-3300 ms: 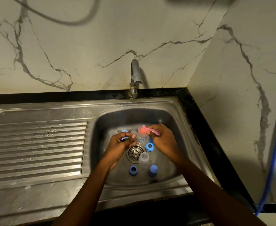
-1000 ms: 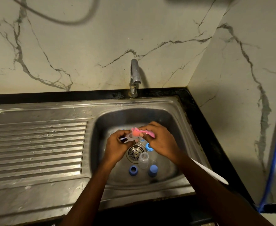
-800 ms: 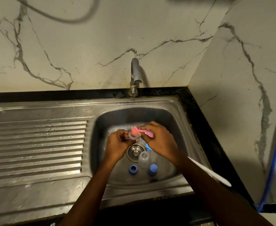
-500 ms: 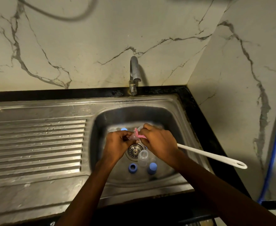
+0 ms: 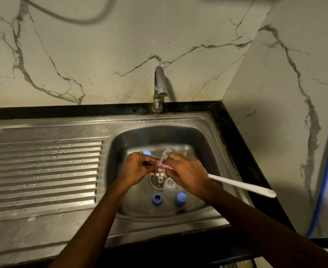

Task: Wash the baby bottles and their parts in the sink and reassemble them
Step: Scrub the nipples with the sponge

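Observation:
Both hands meet over the drain inside the steel sink. My left hand pinches a small clear bottle part that its fingers mostly hide. My right hand grips a bottle brush with a pink head and a long white handle that sticks out to the right over the rim. A clear bottle stands just below the hands. A blue ring and a blue cap lie near the sink's front wall. Another blue part shows behind the left hand.
The tap stands at the back of the sink with no water visibly running. A ribbed wet draining board stretches to the left. Marble walls close the back and right. A blue hose hangs at the far right.
The brush has turned in my right hand, so its white handle swung out to the right over the rim. Both hands stayed over the drain, working the pink head against the small part.

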